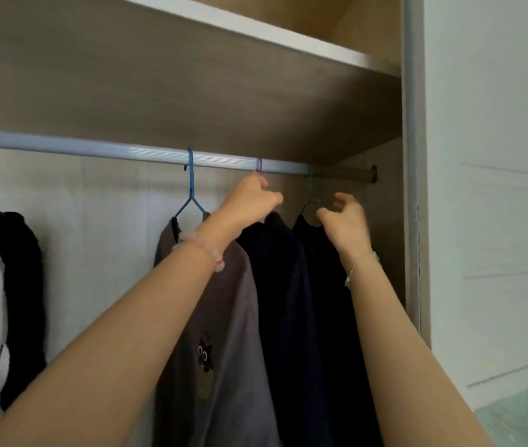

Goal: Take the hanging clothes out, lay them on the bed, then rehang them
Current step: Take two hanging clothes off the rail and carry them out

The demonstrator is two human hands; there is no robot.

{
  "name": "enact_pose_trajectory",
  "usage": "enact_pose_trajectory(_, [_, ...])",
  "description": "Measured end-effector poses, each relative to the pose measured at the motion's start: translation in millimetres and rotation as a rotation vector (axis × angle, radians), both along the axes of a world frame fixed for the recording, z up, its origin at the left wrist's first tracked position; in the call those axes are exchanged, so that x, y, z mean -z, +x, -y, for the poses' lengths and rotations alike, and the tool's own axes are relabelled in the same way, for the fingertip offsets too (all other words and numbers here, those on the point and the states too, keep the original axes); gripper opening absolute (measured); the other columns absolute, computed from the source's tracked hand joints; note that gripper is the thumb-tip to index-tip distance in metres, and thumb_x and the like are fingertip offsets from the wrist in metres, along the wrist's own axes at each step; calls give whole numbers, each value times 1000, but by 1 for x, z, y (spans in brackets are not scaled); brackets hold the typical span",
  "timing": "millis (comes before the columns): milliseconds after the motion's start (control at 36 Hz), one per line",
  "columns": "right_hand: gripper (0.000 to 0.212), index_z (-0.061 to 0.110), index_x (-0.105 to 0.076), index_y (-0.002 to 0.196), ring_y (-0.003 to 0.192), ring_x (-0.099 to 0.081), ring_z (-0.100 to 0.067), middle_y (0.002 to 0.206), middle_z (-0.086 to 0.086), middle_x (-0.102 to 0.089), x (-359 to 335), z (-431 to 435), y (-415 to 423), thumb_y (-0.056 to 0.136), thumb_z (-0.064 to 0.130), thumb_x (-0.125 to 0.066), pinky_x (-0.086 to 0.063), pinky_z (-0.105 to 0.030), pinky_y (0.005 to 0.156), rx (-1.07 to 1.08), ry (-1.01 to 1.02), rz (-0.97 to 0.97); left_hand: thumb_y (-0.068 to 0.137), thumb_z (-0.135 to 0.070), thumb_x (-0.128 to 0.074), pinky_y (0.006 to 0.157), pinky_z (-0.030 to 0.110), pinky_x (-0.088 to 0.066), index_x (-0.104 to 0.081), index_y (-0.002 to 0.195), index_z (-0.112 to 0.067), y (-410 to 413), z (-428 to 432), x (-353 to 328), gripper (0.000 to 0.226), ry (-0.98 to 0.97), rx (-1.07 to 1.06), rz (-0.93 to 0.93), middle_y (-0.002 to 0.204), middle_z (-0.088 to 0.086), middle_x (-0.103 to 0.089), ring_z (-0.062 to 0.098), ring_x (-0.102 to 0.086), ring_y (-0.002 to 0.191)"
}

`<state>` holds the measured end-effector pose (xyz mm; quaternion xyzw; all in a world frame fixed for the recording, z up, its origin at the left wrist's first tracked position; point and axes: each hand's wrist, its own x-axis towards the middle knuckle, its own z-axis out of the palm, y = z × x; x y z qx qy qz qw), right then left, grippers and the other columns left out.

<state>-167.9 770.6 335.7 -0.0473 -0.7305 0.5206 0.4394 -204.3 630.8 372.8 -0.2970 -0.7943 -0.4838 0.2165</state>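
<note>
Left hand (253,198) closed on hanger neck (259,166) of dark navy garment (285,285), hook on rail (127,150). Right hand (343,217) held open beside neighbouring dark garment (327,285). Grey shirt (217,317) hung beneath left wrist.

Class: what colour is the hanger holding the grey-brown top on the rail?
Blue; the hanger shows best in the head view.

A home bedroom: wardrobe rail (159,154) hung with clothes (224,317).

Grey shirt (224,317), dark garments (285,285) — hung on rail (95,148).
</note>
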Motion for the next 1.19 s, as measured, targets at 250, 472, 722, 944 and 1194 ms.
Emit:
enact_pose_trajectory(250, [65,1,-39,138,120,-53,-34,137,-16,-49,-24,-21,-52,83,24,-65,-45,-28,67,-114,-82,383,95,-39,-49,97,38,-37,-40,139,-13,-41,-10,3,52,-88,119,465,136,14,-47,30,-44,126])
enact_pose_trajectory(472, [35,4,-58,124,99,-56,-24,119,-14,-60,-17,-20,-76,89,3,-55,-48,-31,76,-180,-182,293,90,-27,-59,87,34,-47,-59,94,-8,-51,-22,12,19,24,180,586,107,13,-59,27,-57,98])
enact_pose_trajectory(722, [25,7,-61,111,109,-58,-27,122,-13,-62,-13,-23,-89,93,1,-46,-47,-39,98,-194,-281,159,77,6,-51,61,29,-44,-64,98,3,-62,-19,20,25,324,153,500,87,16,-56,27,-53,66])
enact_pose_trajectory(944, [25,12,-60,99,112,-59,-25,117,-10,-66,-38,-17,-75,92,-3,-42,-45,-38,102,-228,-260,17,89,5,-46,60,18,-44,-59,125,1,-53,-8,9,39,446,268,446,99,9,-60,19,-55,80])
enact_pose_trajectory(1194, [20,15,-62,96,113,-58,-26,120,-13,-63,-20,-10,-37,91,0,-49,-46,-37,101,-235,-233,7,84,7,-45,74,23,-49,-65,112,-3,-28,5,-1,36,449,345,305,112,12,-63,22,-56,100])
